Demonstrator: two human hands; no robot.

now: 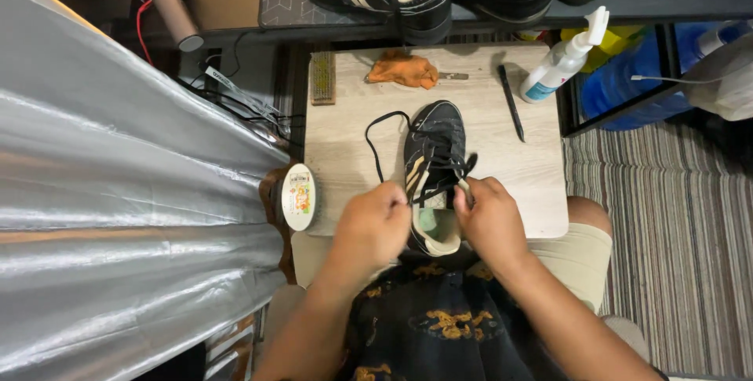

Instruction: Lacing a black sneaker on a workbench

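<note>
Both my hands work a black shoe (434, 163) lying mid-surface (345, 145): left hand (378, 226) pinches a lace (375, 145), right hand (488, 216) grips another lace end beside its tongue.

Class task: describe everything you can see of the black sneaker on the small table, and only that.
The black sneaker lies upright on the pale wood-look table, toe pointing away from the person. It has cream side stripes, a cream heel collar and a pale green insole. Its black lace is partly threaded, one end looping out left. The left hand and right hand hold it at the eyelets.
</note>
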